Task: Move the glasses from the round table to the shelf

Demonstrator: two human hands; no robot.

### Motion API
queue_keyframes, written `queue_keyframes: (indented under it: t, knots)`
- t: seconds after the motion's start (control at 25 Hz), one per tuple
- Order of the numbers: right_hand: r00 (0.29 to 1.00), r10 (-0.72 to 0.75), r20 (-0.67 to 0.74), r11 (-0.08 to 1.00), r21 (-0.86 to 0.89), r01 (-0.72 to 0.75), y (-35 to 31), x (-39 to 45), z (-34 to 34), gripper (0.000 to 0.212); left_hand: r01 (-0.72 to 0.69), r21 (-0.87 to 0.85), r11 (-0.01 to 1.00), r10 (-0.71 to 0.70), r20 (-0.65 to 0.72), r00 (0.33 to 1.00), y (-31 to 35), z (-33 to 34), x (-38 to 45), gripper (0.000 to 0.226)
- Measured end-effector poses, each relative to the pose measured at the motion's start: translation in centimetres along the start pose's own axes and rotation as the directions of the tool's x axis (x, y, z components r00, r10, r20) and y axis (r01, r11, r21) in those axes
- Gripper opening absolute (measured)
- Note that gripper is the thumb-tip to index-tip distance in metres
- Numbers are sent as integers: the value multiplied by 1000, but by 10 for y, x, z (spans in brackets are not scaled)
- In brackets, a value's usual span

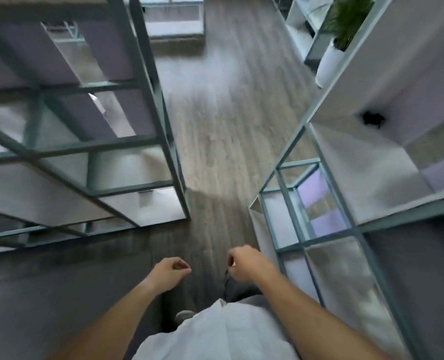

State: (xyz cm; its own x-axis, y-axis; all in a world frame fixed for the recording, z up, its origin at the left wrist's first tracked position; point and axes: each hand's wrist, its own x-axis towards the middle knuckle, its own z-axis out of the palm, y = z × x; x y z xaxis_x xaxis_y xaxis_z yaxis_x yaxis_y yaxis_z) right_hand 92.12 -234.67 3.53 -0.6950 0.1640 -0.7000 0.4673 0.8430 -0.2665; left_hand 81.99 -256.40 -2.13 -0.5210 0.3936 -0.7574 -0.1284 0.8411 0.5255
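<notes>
Right hand [244,263] pinches dark glasses [226,280] dangling just below its fingers.

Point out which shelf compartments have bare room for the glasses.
The right shelving unit looks bare in the pale compartments just ahead of the right hand, which holds the glasses. Higher up, a small dark object and a potted plant occupy their compartments. The left shelving unit also looks mostly bare, though blurred.

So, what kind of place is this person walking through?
Probably an office or a showroom, though I cannot be sure. Open metal-framed shelving units stand on both sides of a wood-look floor, and a potted plant sits on the right-hand shelf unit.
</notes>
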Motion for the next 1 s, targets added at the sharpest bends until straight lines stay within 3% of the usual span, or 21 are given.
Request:
queue_keyframes:
  t: [0.12,0.28,0.44,0.64,0.84,1.0]
  knots:
    - [997,76,10,993,85,-77,45,7,-14,25,15,70,997,-19,46,999,50,6,43,8]
    - [997,70,39,990,116,-75,88,31,-55,28,13,88,996,-15,24,1000,133,2,109,8]
    - [988,154,-21,973,179,-148,118,66,-107,23,19,122,992,-29,77,997,217,4,170,10]
    - [924,381,-37,865,366,-342,136,102,-147,11,-32,227,973,9,101,995,308,-16,237,15]
    - [892,451,17,765,508,-397,147,175,-191,4,-145,400,905,66,204,977,395,-54,333,28]
    - [904,423,57,683,636,-360,138,271,-264,28,-211,520,828,64,287,956,469,-112,426,25]
